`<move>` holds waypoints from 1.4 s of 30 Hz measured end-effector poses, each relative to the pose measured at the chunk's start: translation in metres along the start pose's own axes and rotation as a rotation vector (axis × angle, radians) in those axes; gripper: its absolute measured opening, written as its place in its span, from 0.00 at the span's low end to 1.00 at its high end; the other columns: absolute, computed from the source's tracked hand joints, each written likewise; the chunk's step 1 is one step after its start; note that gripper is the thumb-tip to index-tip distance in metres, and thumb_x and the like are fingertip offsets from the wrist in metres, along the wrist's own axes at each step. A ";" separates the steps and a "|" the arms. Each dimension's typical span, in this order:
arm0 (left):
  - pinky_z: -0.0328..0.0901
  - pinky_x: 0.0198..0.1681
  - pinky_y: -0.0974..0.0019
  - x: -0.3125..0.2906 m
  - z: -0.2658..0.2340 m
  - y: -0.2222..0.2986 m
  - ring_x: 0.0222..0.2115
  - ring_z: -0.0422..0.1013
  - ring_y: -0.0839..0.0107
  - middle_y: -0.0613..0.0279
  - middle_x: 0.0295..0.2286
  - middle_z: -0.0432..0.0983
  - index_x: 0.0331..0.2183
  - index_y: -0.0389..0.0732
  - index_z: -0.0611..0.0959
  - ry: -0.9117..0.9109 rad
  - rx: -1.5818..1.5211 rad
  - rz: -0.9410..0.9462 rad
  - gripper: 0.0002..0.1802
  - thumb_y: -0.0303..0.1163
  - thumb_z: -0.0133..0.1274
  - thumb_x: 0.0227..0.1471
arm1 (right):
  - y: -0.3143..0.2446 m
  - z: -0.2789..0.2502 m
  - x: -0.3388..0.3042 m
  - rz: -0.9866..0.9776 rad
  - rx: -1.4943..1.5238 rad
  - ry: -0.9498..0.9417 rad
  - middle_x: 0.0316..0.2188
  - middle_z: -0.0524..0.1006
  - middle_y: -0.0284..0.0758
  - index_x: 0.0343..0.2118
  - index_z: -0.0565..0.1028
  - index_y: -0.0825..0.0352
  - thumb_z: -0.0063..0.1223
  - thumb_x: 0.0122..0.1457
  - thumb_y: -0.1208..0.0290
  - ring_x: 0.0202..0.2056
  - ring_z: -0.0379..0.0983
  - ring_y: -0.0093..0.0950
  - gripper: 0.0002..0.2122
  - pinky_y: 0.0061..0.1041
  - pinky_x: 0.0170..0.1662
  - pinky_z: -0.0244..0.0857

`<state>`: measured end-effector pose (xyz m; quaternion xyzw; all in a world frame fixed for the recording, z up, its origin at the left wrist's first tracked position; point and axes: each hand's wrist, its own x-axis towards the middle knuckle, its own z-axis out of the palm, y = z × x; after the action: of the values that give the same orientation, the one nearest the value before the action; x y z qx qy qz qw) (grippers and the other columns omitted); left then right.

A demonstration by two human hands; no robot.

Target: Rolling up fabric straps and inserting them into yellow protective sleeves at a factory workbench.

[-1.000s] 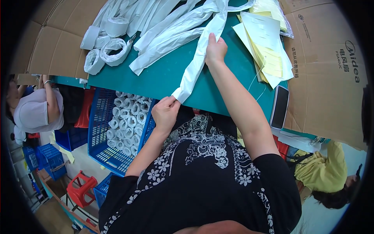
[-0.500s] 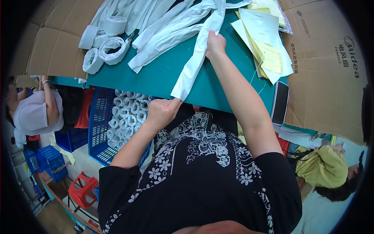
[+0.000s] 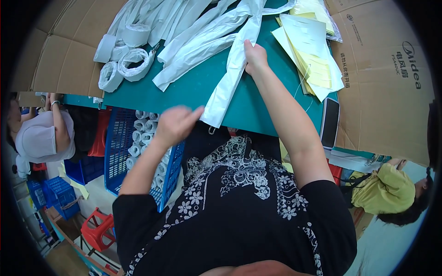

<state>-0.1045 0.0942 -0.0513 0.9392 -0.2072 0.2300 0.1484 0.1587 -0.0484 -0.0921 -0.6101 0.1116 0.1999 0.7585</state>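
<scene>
A long, flat white plastic strip (image 3: 224, 94) slants over the green table, its near end hanging past the front edge. At that end a small metal loop (image 3: 212, 130) shows. My right hand (image 3: 256, 57) is closed on the strip's right edge, farther up. My left hand (image 3: 176, 125), smeared by motion, is beside the strip's near end with a finger pointing at its corner; whether it touches cannot be made out. More loose white strips (image 3: 195, 55) lie fanned out beyond. Several rolled white strips (image 3: 134, 63) sit at the table's left.
Below the table edge at left stands a blue plastic basket (image 3: 120, 138) filled with white rolls (image 3: 140, 125). Yellow and white paper sheets (image 3: 317, 60) lie at right, near a dark-screened device (image 3: 329, 123). Cardboard (image 3: 382, 73) flanks the table. Other people sit at both sides.
My left hand has moved left and slightly down from the strip's near end, which it was holding. The metal loop there now shows. My right hand stays on the strip, slightly nearer.
</scene>
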 end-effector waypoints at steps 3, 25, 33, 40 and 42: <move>0.62 0.48 0.64 0.058 0.006 -0.039 0.45 0.64 0.66 0.63 0.44 0.65 0.53 0.58 0.67 -0.080 0.332 0.318 0.31 0.25 0.46 0.44 | -0.012 -0.001 -0.015 0.079 0.026 -0.058 0.41 0.73 0.44 0.45 0.66 0.76 0.45 0.60 0.65 0.41 0.73 0.37 0.18 0.35 0.42 0.68; 0.63 0.33 0.74 0.087 0.053 0.018 0.27 0.70 0.76 0.62 0.28 0.76 0.32 0.37 0.82 0.133 -1.154 -0.704 0.11 0.35 0.54 0.49 | -0.021 -0.045 -0.059 0.176 -0.195 -0.486 0.34 0.76 0.34 0.39 0.73 0.67 0.52 0.56 0.68 0.33 0.74 0.23 0.10 0.23 0.36 0.69; 0.64 0.34 0.69 0.114 0.044 0.002 0.28 0.72 0.73 0.61 0.30 0.76 0.37 0.35 0.77 -0.169 -1.562 -1.444 0.15 0.33 0.50 0.48 | -0.021 -0.056 -0.076 -0.008 -0.353 -0.566 0.32 0.76 0.32 0.40 0.74 0.67 0.45 0.60 0.65 0.32 0.72 0.21 0.12 0.21 0.34 0.67; 0.65 0.32 0.66 0.125 0.041 0.005 0.27 0.72 0.71 0.61 0.29 0.76 0.35 0.36 0.77 -0.133 -1.581 -1.520 0.13 0.34 0.50 0.48 | -0.016 -0.071 -0.086 -0.378 -0.680 -0.805 0.29 0.77 0.33 0.38 0.75 0.67 0.53 0.54 0.63 0.29 0.71 0.21 0.13 0.21 0.33 0.65; 0.65 0.31 0.66 0.123 0.046 0.003 0.27 0.72 0.69 0.61 0.28 0.76 0.33 0.35 0.78 -0.092 -1.634 -1.511 0.13 0.35 0.51 0.47 | -0.024 -0.066 -0.097 -0.498 -0.814 -0.748 0.22 0.77 0.36 0.32 0.78 0.64 0.58 0.50 0.61 0.22 0.71 0.25 0.12 0.21 0.28 0.64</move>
<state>0.0105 0.0347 -0.0288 0.4517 0.3233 -0.1601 0.8160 0.0879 -0.1330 -0.0460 -0.7474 -0.3944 0.2439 0.4758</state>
